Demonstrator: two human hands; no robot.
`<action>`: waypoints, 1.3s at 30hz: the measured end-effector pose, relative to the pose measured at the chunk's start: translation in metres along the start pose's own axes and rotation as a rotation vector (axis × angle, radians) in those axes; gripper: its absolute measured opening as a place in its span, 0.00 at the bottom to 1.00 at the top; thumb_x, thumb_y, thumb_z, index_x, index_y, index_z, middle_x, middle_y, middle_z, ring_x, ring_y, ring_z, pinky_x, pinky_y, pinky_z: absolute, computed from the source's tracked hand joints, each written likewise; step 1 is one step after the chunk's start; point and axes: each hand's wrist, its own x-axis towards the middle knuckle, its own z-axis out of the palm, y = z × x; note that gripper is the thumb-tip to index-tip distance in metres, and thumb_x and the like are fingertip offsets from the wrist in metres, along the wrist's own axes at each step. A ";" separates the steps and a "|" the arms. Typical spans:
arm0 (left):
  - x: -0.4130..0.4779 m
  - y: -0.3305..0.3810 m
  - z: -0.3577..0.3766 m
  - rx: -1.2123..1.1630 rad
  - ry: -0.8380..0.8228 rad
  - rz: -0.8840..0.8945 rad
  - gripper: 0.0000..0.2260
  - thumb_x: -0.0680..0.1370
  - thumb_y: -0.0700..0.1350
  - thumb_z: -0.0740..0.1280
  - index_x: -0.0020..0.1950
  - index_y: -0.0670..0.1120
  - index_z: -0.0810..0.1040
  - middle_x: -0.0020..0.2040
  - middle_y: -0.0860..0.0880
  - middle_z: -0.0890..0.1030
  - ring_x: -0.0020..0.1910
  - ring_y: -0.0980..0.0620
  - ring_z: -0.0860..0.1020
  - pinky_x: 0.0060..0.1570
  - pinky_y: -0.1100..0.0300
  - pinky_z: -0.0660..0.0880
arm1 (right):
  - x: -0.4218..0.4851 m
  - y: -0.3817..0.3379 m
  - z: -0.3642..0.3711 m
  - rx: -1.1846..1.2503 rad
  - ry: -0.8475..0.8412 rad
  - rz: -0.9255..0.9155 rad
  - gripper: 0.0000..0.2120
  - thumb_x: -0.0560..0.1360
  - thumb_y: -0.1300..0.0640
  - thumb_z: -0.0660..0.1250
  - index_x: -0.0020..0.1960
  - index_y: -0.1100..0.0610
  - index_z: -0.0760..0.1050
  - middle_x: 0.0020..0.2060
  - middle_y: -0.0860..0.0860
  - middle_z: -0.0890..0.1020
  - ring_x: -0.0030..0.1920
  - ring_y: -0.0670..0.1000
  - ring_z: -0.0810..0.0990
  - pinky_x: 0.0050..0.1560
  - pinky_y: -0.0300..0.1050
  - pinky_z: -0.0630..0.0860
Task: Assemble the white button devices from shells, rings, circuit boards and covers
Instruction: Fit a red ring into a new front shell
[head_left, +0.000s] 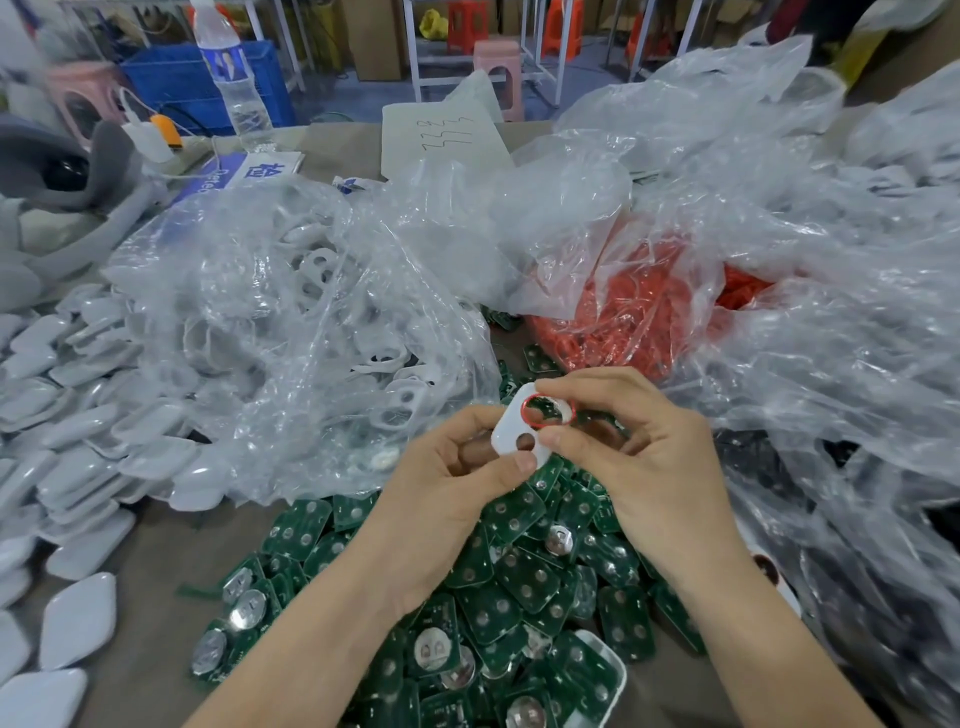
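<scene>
Shell (511, 434) first: where is it, and who has it?

Raised over the heap of green circuit boards (519, 577). The left hand (447, 467) pinches its lower end, thumb on the face just beside the smaller hole. The hands are close together, both working on this one piece.

And the right hand (639, 457)?

Its thumb and forefinger nip a red ring (545, 413) and hold it against the larger hole at the top of the shell. Part of the ring lies along the rim; whether it is fully seated I cannot tell.

So how far along is this unit?

Early, I judge. The ring is going in; no board is in the shell and no cover is on it. Seating the ring, dropping in a board and closing up all look left to do.

And the batch?

Plenty remains: a clear bag of white shells (322, 312) beyond the left hand, a bag of red rings (639, 322) beyond the right. White pieces (88, 395) are stacked at the far left, but whether they are covers or finished devices I cannot say
</scene>
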 end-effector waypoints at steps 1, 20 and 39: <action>0.000 0.002 0.000 -0.025 -0.014 -0.006 0.13 0.70 0.40 0.72 0.54 0.45 0.83 0.50 0.42 0.84 0.51 0.49 0.81 0.62 0.56 0.74 | 0.000 0.000 0.000 0.019 -0.014 0.002 0.17 0.67 0.64 0.75 0.48 0.43 0.83 0.48 0.45 0.81 0.48 0.44 0.81 0.49 0.32 0.76; 0.000 0.009 -0.001 -0.164 -0.014 -0.066 0.16 0.67 0.42 0.72 0.54 0.42 0.84 0.52 0.40 0.85 0.48 0.49 0.85 0.47 0.60 0.82 | 0.001 0.004 -0.001 0.117 -0.083 -0.021 0.15 0.65 0.53 0.75 0.51 0.45 0.83 0.50 0.46 0.82 0.53 0.49 0.81 0.52 0.37 0.77; -0.002 0.012 0.000 -0.181 0.002 -0.077 0.16 0.66 0.42 0.73 0.53 0.43 0.85 0.52 0.40 0.85 0.47 0.50 0.85 0.46 0.61 0.82 | 0.000 0.004 -0.001 0.084 -0.092 -0.033 0.16 0.65 0.56 0.74 0.51 0.44 0.83 0.51 0.45 0.82 0.54 0.47 0.81 0.52 0.35 0.77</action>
